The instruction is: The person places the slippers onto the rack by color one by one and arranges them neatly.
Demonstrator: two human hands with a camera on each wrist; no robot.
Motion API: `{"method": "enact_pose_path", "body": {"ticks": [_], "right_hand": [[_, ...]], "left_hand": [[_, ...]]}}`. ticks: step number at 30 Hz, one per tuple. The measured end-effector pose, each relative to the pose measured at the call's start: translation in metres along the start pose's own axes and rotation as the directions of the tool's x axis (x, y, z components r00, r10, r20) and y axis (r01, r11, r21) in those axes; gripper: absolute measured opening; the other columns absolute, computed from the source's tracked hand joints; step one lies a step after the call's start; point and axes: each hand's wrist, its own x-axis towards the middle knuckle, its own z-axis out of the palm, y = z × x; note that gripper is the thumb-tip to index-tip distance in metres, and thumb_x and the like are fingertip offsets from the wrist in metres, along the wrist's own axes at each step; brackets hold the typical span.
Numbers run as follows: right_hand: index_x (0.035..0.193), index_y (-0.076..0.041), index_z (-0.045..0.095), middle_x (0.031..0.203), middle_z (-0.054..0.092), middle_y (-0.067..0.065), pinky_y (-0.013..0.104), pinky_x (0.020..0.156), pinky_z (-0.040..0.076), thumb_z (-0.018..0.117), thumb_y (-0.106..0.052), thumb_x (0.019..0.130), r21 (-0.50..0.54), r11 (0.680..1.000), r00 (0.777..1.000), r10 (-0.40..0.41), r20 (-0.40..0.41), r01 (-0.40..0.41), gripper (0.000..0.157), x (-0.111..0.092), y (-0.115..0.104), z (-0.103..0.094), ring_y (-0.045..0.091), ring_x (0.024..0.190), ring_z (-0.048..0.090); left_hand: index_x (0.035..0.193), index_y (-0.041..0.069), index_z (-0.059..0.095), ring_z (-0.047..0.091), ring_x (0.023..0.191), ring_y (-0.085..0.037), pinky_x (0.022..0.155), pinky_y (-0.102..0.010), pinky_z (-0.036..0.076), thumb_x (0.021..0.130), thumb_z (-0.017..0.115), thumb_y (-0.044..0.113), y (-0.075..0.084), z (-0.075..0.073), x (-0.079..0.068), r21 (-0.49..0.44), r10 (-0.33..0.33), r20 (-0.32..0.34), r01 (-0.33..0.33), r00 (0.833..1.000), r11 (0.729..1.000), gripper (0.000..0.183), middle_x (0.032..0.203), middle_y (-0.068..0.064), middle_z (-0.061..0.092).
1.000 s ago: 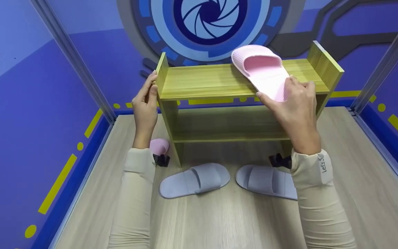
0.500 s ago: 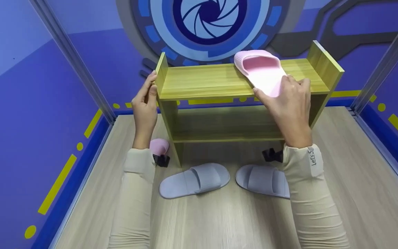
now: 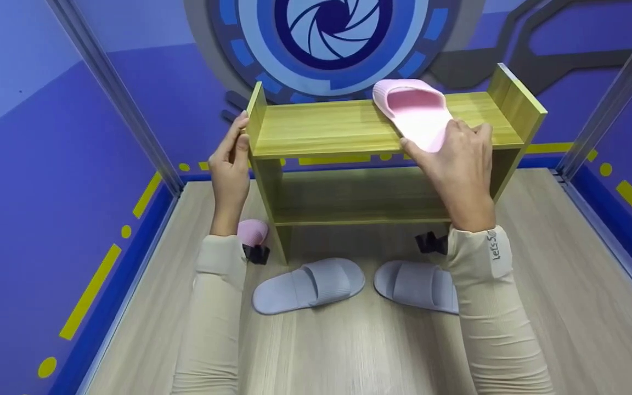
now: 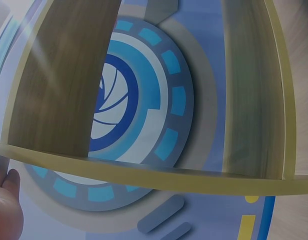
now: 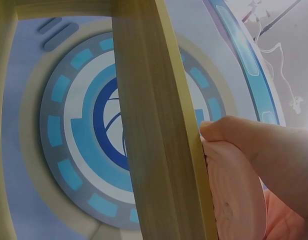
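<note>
My right hand (image 3: 461, 170) pinches the heel end of a pink slipper (image 3: 420, 118), thumb on one edge and fingers on the other. The slipper lies at a slant over the top board of a wooden shoe rack (image 3: 316, 129), toe toward the back wall. In the right wrist view, the slipper's sole (image 5: 234, 195) shows at the board's front edge beside my thumb (image 5: 254, 142). My left hand (image 3: 231, 170) touches the outside of the rack's left side panel near its top. Only a bit of that hand (image 4: 6, 205) appears in the left wrist view.
Two grey slippers (image 3: 316, 285) (image 3: 420, 285) lie on the floor before the rack, the right one partly behind my sleeve. Another pink slipper (image 3: 253, 231) shows by the rack's left side, partly hidden by my left wrist. A patterned blue wall (image 3: 146, 99) stands behind.
My right hand has moved slightly left with the pink slipper, whose toe has come lower toward the top board. Over the last half second it barely moves. My left hand stays put.
</note>
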Motion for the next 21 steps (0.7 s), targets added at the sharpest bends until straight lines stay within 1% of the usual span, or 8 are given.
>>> {"method": "enact_pose_path", "body": {"ticks": [3,8,12,16,18,20,21], "right_hand": [[0.114,0.015,0.059,0.106,0.063,0.033,0.046,0.082,0.031,0.070,-0.050,0.081,0.008,1.000,1.000,-0.005,0.029,0.005,0.074,-0.001,0.001,-0.002,0.038,0.093,0.039],[0.108,0.014,0.059,0.107,0.060,0.030,0.049,0.088,0.030,0.067,-0.056,0.082,0.048,0.999,0.995,-0.021,0.094,0.017,0.075,-0.002,0.004,-0.009,0.040,0.099,0.037],[0.095,0.012,0.056,0.100,0.059,0.028,0.049,0.094,0.027,0.069,-0.051,0.082,0.096,0.994,0.987,-0.074,0.145,0.060,0.065,-0.002,0.009,-0.015,0.041,0.099,0.040],[0.088,0.009,0.052,0.090,0.056,0.026,0.049,0.097,0.023,0.071,-0.042,0.083,0.112,0.987,0.977,-0.129,0.168,0.111,0.055,-0.002,0.013,-0.018,0.039,0.088,0.046],[0.090,0.010,0.052,0.091,0.056,0.027,0.049,0.097,0.024,0.072,-0.041,0.083,0.111,0.989,0.979,-0.118,0.168,0.100,0.055,-0.002,0.012,-0.018,0.039,0.089,0.045],[0.095,0.012,0.055,0.099,0.059,0.029,0.049,0.095,0.026,0.072,-0.042,0.082,0.111,0.992,0.983,-0.083,0.162,0.066,0.058,-0.002,0.010,-0.016,0.040,0.095,0.043],[0.098,0.013,0.056,0.103,0.060,0.030,0.050,0.094,0.027,0.073,-0.043,0.082,0.112,0.992,0.986,-0.068,0.152,0.052,0.060,-0.002,0.010,-0.015,0.040,0.098,0.042]], "left_hand": [[0.132,0.008,0.059,0.048,0.133,-0.011,0.108,-0.028,0.042,0.099,0.050,0.015,0.000,0.000,0.000,0.002,0.004,0.000,-0.004,1.000,1.000,0.035,0.140,-0.005,0.055],[0.133,0.008,0.058,0.048,0.132,-0.011,0.107,-0.028,0.042,0.099,0.051,0.017,-0.001,0.001,0.001,0.002,0.006,-0.003,-0.006,1.000,1.000,0.036,0.140,-0.005,0.056],[0.133,0.009,0.058,0.048,0.132,-0.010,0.107,-0.027,0.042,0.099,0.051,0.018,-0.002,0.001,0.001,0.009,0.004,0.000,-0.004,1.000,1.000,0.036,0.140,-0.003,0.056],[0.133,0.009,0.058,0.048,0.132,-0.011,0.107,-0.028,0.042,0.099,0.051,0.016,-0.002,0.001,0.002,0.011,-0.005,0.000,0.005,1.000,1.000,0.036,0.140,-0.004,0.056],[0.133,0.007,0.058,0.048,0.133,-0.012,0.107,-0.028,0.042,0.099,0.050,0.014,-0.001,0.001,0.001,0.012,-0.010,-0.003,0.010,1.000,1.000,0.035,0.140,-0.005,0.055],[0.133,0.006,0.058,0.048,0.133,-0.013,0.108,-0.028,0.042,0.099,0.049,0.013,0.002,0.001,0.001,0.012,-0.015,-0.006,0.015,1.000,1.000,0.035,0.140,-0.007,0.055],[0.133,0.004,0.058,0.048,0.133,-0.014,0.108,-0.028,0.041,0.099,0.049,0.012,0.006,0.002,0.000,0.011,-0.019,-0.005,0.019,1.000,1.000,0.035,0.140,-0.008,0.055]]}}
